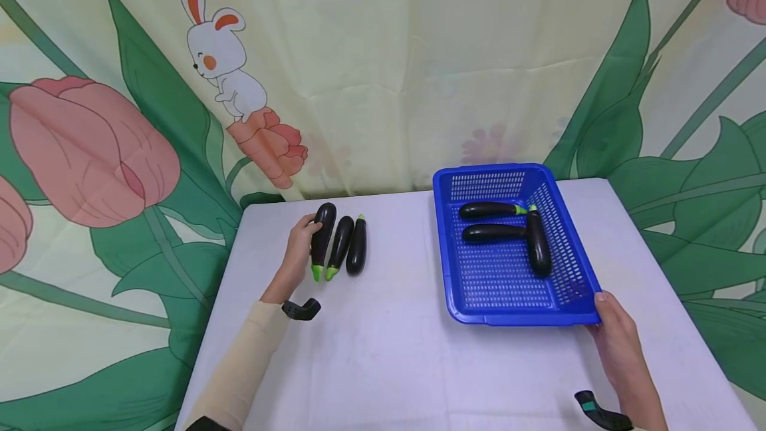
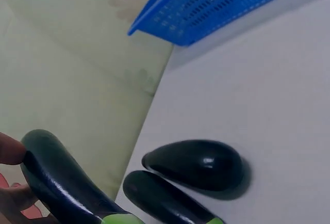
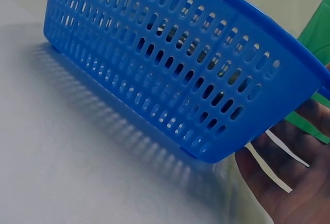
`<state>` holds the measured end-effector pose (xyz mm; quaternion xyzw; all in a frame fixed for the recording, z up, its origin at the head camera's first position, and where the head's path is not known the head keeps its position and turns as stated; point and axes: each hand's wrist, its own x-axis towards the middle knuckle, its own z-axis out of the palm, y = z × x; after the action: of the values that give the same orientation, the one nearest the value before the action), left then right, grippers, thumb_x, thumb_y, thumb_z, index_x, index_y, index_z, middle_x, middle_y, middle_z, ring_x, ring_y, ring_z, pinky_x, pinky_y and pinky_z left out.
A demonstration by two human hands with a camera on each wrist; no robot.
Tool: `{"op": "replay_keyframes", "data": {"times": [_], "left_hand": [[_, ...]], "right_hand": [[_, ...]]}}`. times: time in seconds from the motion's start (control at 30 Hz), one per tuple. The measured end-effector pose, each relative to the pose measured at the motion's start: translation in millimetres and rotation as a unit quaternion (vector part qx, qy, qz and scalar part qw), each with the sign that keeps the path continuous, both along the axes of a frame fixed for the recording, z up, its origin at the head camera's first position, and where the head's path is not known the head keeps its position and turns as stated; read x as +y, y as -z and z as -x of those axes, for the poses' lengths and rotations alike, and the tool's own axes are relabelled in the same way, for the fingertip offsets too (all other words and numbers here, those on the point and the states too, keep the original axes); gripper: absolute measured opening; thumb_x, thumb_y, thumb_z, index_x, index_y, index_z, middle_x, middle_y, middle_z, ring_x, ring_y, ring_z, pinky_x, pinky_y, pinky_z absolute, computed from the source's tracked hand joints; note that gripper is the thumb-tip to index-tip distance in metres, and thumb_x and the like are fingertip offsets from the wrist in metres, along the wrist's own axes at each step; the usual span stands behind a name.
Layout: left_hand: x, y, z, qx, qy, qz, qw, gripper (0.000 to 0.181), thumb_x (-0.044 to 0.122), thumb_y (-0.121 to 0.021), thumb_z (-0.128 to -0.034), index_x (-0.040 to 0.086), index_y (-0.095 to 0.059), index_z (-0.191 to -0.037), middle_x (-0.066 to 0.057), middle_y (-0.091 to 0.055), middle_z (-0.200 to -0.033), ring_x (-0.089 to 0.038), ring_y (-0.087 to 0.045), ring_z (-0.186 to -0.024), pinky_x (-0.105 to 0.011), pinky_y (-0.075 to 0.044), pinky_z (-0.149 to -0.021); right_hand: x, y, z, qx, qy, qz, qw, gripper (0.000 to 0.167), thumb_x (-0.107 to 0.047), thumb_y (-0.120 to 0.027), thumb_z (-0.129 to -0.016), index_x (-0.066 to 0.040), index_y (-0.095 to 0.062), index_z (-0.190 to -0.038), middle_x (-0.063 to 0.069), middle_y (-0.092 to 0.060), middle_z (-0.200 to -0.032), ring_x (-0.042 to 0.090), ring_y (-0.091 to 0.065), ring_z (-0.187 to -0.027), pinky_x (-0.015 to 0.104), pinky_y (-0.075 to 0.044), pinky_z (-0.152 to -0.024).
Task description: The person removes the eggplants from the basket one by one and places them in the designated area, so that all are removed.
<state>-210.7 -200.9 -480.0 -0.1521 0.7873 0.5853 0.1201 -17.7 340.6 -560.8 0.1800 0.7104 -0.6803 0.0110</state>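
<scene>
At the table's left, my left hand (image 1: pixel 294 255) holds a dark purple eggplant (image 1: pixel 324 235) with a green stem end, gripping it from its left side. Two more eggplants, a middle one (image 1: pixel 340 245) and a right one (image 1: pixel 356 247), lie beside it on the cloth. My right hand (image 1: pixel 620 338) grips the near right corner of a blue plastic basket (image 1: pixel 503 319), thumb on the rim and fingers below. Three eggplants (image 1: pixel 538 245) rest inside the basket. In the right wrist view the basket wall (image 3: pixel 281 97) slants, and a shadow falls under its base.
A white cloth (image 1: pixel 383 364) covers the table. Behind it hangs a curtain (image 1: pixel 359 72) printed with tulips and a rabbit, meeting the table's far edge. Bare cloth lies between the loose eggplants and the basket.
</scene>
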Motion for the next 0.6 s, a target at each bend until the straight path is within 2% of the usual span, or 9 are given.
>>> {"op": "replay_keyframes", "data": {"times": [0.27,0.47,0.6], "left_hand": [[-11.3,20.5,16.6,-0.043,-0.009,-0.018,0.9988,0.055,0.033,-0.039,-0.1064,0.017,-0.042,-0.159,-0.018,-0.047,-0.154,-0.031,-0.049,-0.128,-0.045,-0.041,-0.104],[-18.2,32.8,27.5,-0.069,-0.024,-0.046,0.9962,0.056,0.035,-0.039,-0.1057,0.020,-0.041,-0.159,-0.016,-0.043,-0.145,-0.026,-0.048,-0.113,-0.036,-0.041,-0.092],[-21.3,38.0,34.4,-0.075,-0.028,-0.045,0.9958,0.058,0.034,-0.041,-0.1050,0.020,-0.040,-0.161,-0.017,-0.043,-0.148,-0.025,-0.048,-0.113,-0.034,-0.040,-0.090]], "right_hand": [[1,-1.7,-0.2,-0.001,0.002,0.022,0.9997,0.065,-0.048,-0.036,-0.112,-0.014,-0.025,-0.166,-0.005,-0.038,-0.158,-0.011,-0.043,-0.126,0.013,-0.029,-0.118],[0,-1.4,-0.2,0.000,0.009,0.020,0.9998,0.064,-0.046,-0.036,-0.113,-0.013,-0.026,-0.166,-0.006,-0.040,-0.155,-0.010,-0.044,-0.125,0.011,-0.032,-0.116],[0,-1.1,-0.5,-0.008,0.008,0.013,0.9999,0.065,-0.048,-0.036,-0.112,-0.015,-0.024,-0.167,-0.006,-0.038,-0.159,-0.010,-0.042,-0.127,0.011,-0.031,-0.117]]}}
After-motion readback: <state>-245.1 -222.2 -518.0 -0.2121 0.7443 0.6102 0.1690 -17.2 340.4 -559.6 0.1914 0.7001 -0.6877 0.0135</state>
